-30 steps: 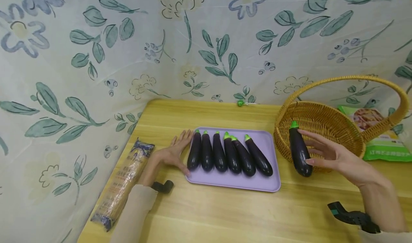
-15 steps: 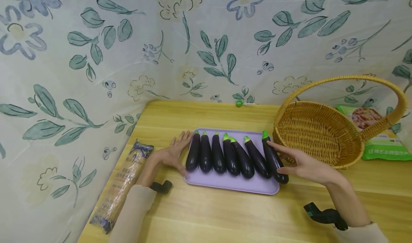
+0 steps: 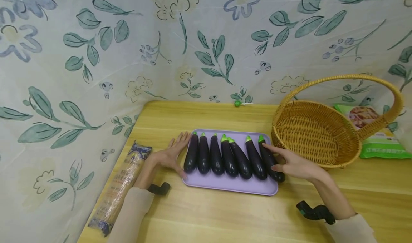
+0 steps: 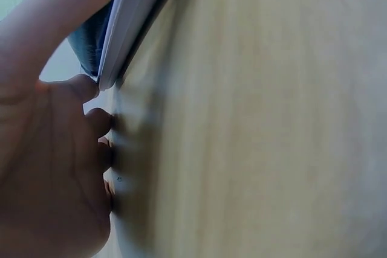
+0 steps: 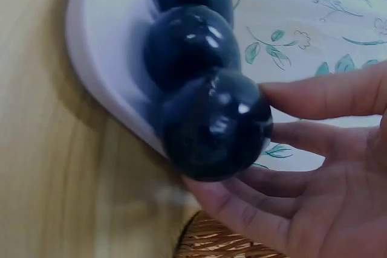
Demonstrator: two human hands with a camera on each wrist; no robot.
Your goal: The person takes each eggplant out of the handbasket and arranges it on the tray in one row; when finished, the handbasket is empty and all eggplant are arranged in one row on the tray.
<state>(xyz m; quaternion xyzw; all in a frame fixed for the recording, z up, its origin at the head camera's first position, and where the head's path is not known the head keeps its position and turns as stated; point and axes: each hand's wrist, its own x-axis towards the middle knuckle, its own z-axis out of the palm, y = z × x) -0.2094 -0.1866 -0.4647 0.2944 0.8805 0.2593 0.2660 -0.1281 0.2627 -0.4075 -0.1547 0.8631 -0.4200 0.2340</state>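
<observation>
A lilac tray (image 3: 222, 187) holds a row of dark purple eggplants (image 3: 216, 159) with green stems pointing away from me. My right hand (image 3: 294, 165) grips the rightmost eggplant (image 3: 268, 156) between thumb and fingers, its lower end overhanging the tray's right rim. The right wrist view shows that eggplant's round end (image 5: 217, 128) up against its neighbour, with the thumb on one side and fingers on the other. At the tray's left rim, my left hand (image 3: 168, 158) rests with fingers spread, thumb near the front corner. Its palm (image 4: 51, 161) faces the left wrist camera.
A wicker basket (image 3: 309, 137) with a tall handle stands right of the tray, nothing inside it. Behind it lies a green food packet (image 3: 383, 147). A long noodle pack (image 3: 120, 186) is at left. A green lollipop (image 3: 237, 103) lies near the back edge by the floral cloth.
My right hand has carried the eggplant left from the front of the basket to the right end of the row on the tray. My left hand stays at the tray's left rim.
</observation>
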